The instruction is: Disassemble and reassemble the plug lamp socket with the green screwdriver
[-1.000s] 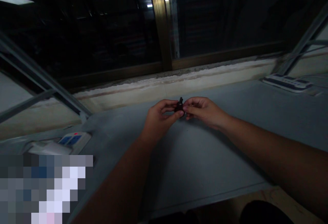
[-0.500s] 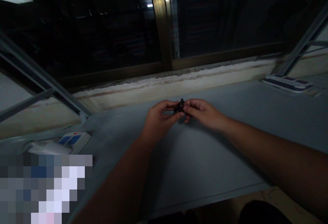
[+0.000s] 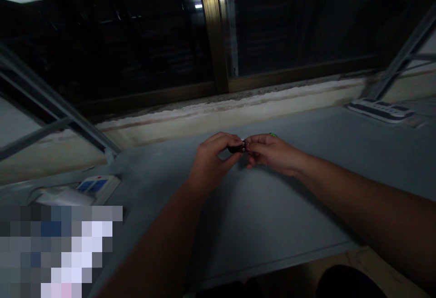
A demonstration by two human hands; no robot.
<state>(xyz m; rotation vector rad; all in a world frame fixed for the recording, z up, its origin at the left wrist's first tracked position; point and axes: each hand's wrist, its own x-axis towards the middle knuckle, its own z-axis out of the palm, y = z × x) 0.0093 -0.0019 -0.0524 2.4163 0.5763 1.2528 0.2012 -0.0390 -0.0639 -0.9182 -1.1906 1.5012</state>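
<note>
A small black object with a shiny end is held between my two hands above the grey-blue tabletop; it is too dark and small to name. My left hand pinches it between thumb and fingers from the left. From the right, my right hand closes its fingertips on the shiny end. A bit of bright green shows behind the right hand; what it belongs to is hidden.
A white power strip with blue sockets lies at the left, a white-and-dark one at the back right. Metal frame bars rise on both sides. Behind the table run a low wall and a dark window. The lower left corner is pixelated.
The black object has been turned and now lies more level, its shiny end toward my right hand. My left fingers have shifted over it. Green has appeared behind the right hand.
</note>
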